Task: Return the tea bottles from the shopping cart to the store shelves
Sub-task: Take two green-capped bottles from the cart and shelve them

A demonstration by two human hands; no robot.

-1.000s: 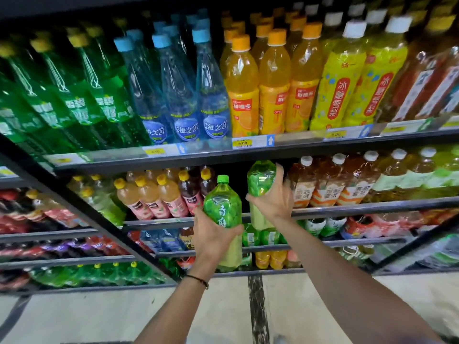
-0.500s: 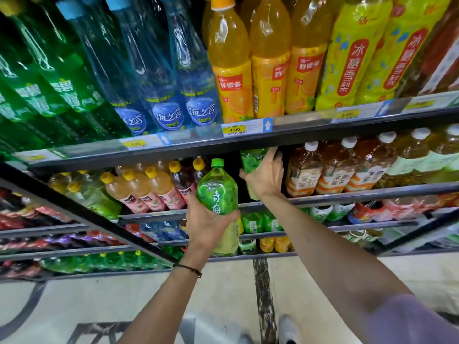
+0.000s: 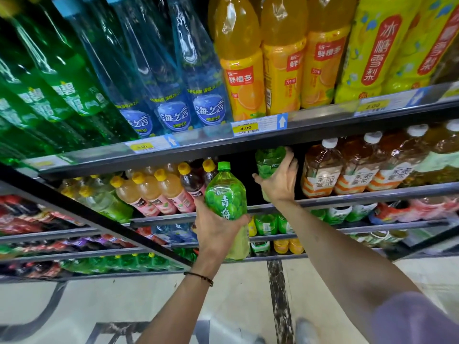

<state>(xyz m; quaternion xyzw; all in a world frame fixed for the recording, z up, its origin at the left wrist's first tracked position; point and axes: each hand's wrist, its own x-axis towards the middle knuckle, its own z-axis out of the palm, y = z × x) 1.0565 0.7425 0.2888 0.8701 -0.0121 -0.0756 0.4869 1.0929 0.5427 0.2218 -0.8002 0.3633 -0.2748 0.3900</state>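
My left hand [image 3: 213, 232] grips a large green tea bottle [image 3: 226, 197] with a green cap, upright in front of the second shelf [image 3: 372, 194]. My right hand [image 3: 279, 181] wraps around a second green tea bottle [image 3: 269, 160], pushed into the dark gap on that shelf. Its top is hidden under the shelf above. The gap lies between the dark yellow-capped bottles and the brown tea bottles.
Brown tea bottles with white caps [image 3: 320, 170] stand right of the gap, peach and dark drinks [image 3: 171, 189] left of it. The upper shelf [image 3: 248, 142] holds green, blue, orange and yellow bottles. Lower shelves carry small bottles. Tiled floor [image 3: 238, 294] lies below.
My right hand has pushed its green bottle deeper into the shelf gap. The left hand with its bottle has risen slightly toward the same shelf. The view has moved closer to the shelves.
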